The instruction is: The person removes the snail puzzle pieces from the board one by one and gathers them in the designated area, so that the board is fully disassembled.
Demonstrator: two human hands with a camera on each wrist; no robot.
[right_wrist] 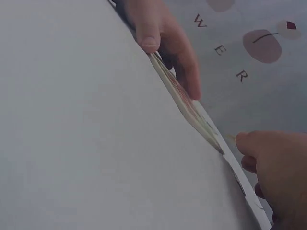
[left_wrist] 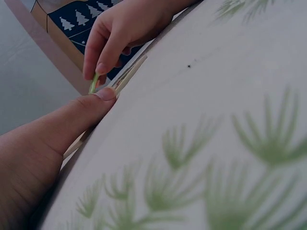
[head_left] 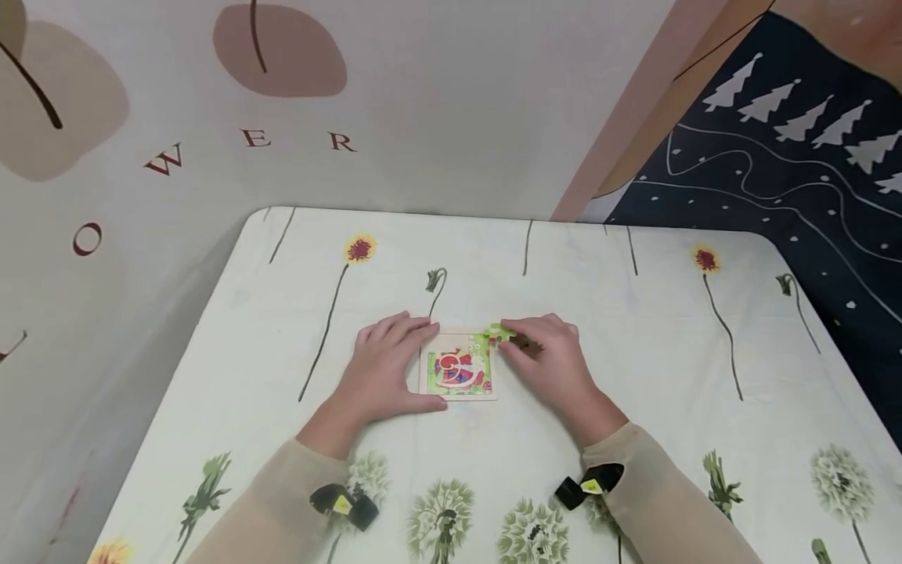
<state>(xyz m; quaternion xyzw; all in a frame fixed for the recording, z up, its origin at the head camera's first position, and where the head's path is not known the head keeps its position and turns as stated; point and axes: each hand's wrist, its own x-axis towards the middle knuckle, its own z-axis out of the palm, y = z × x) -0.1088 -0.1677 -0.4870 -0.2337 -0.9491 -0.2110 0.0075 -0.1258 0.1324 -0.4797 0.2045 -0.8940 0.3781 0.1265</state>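
Note:
A small square jigsaw puzzle (head_left: 460, 370) with a pale wooden frame and a red snail-like picture on green lies on the table. My left hand (head_left: 384, 368) spans its left side, thumb at the near edge and fingers at the far left corner. Between thumb and fingers my right hand (head_left: 553, 356) pinches a green puzzle piece (head_left: 497, 333) at the puzzle's far right corner. In the left wrist view the piece (left_wrist: 94, 84) is tilted on edge. Whether it touches the board, I cannot tell. Seen from the right wrist, the puzzle's wooden edge (right_wrist: 180, 103) lies flat.
A white tablecloth (head_left: 606, 313) printed with flowers and dandelions covers the table. Behind its far edge rises a pale wall hanging (head_left: 451, 117) with letters. A dark blue cloth (head_left: 775, 172) with white trees hangs at the right. Both wrists wear black straps with small cameras.

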